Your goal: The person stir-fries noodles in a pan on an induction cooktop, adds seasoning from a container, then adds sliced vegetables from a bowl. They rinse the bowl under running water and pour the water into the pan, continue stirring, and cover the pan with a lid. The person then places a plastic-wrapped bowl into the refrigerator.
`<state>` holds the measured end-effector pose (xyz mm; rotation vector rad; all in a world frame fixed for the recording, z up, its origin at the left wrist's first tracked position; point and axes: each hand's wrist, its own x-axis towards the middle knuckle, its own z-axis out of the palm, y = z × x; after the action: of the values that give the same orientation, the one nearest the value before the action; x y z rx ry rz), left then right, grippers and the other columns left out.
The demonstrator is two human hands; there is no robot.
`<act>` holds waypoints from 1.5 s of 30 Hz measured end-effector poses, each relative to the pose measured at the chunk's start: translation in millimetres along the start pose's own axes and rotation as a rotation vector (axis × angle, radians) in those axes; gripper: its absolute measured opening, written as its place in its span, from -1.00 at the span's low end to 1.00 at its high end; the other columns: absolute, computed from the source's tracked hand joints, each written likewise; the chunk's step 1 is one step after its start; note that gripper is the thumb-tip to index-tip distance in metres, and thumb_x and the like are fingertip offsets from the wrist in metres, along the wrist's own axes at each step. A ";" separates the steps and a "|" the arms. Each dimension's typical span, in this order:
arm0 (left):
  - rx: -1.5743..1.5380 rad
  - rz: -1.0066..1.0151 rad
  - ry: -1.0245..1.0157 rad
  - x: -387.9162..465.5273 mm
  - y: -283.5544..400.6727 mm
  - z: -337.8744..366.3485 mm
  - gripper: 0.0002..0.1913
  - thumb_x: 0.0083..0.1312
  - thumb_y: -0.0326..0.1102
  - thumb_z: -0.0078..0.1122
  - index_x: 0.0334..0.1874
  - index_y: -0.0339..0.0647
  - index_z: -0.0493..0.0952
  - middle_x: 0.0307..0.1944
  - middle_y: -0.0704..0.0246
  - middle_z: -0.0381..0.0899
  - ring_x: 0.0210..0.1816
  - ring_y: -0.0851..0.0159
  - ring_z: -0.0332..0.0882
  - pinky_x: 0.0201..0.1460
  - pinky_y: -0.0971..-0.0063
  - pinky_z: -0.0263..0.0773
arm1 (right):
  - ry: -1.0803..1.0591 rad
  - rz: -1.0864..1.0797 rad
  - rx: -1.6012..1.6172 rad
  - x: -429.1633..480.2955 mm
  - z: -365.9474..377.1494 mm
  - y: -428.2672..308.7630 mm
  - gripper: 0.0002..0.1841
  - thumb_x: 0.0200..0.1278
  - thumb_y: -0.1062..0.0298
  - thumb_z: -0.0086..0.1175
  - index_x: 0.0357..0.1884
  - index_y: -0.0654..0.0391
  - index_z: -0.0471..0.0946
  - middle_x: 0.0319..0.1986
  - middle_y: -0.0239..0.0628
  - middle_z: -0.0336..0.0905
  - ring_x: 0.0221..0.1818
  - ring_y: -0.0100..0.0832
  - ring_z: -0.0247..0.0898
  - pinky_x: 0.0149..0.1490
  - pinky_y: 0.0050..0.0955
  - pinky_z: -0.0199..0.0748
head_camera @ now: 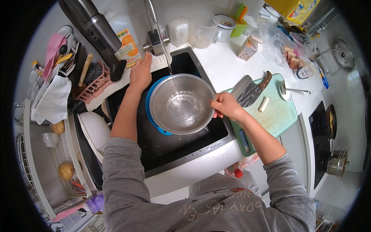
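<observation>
My right hand (227, 106) grips the rim of a stainless steel bowl (158, 104), thumb on top and fingers underneath. Clear water (182, 108) lies in the bowl, and a stream from the tap (156, 43) runs into it. Under the bowl, a blue plastic basin or strainer (164, 131) shows at its left edge; most of it is hidden. Both are over the black sink (174, 148). My left hand (141, 72) reaches to the tap's side knob, fingers extended; whether the fingertips touch it is hard to tell.
Right of the sink, a cleaver (246, 91) and a pale stick-shaped piece of food (263, 104) lie on a green cutting board (278, 121), beside a small white dish with a spoon (285, 90). A pink sponge basket (94, 84) and a dish rack (37, 174) stand left.
</observation>
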<state>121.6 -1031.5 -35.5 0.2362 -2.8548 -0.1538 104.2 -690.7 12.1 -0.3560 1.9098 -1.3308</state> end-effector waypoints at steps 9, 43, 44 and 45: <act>0.013 -0.001 -0.013 0.7 -1.5 -0.2 -0.35 0.04 -0.62 -0.03 0.30 -0.19 0.29 0.40 0.35 0.17 0.18 0.07 0.31 0.24 0.29 0.25 | 0.018 -0.039 -0.115 9.7 2.1 -8.6 -0.72 0.25 0.37 0.04 -0.63 0.23 0.42 -0.74 -0.33 0.46 -0.74 -0.59 0.38 -0.66 -0.65 0.24; 0.018 -0.021 -0.031 -0.4 -0.1 -0.4 -0.32 0.06 -0.63 -0.05 0.34 -0.15 0.24 0.43 0.37 0.11 0.17 0.05 0.31 0.29 0.30 0.21 | 0.123 -0.056 -0.098 3.1 13.9 2.3 -0.72 0.21 0.37 0.02 -0.63 0.27 0.43 -0.75 -0.27 0.50 -0.77 -0.59 0.36 -0.61 -0.59 0.32; 0.018 -0.026 -0.042 0.0 -0.1 0.1 -0.32 0.06 -0.63 -0.05 0.34 -0.15 0.23 0.43 0.37 0.11 0.18 0.05 0.31 0.29 0.30 0.21 | 0.125 -0.061 -0.086 2.2 13.7 2.1 -0.72 0.21 0.36 0.02 -0.64 0.27 0.43 -0.76 -0.27 0.50 -0.77 -0.59 0.36 -0.61 -0.59 0.31; 0.014 -0.026 -0.042 0.7 0.2 0.5 -0.32 0.06 -0.62 -0.05 0.34 -0.15 0.23 0.43 0.37 0.10 0.18 0.05 0.31 0.29 0.30 0.21 | 0.134 -0.060 -0.072 1.3 13.5 1.9 -0.71 0.21 0.36 0.03 -0.64 0.27 0.43 -0.76 -0.27 0.50 -0.76 -0.58 0.37 -0.61 -0.59 0.31</act>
<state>120.8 -1031.3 -35.7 0.2763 -2.8964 -0.1454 113.4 -699.8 7.7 -0.3707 2.0766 -1.3573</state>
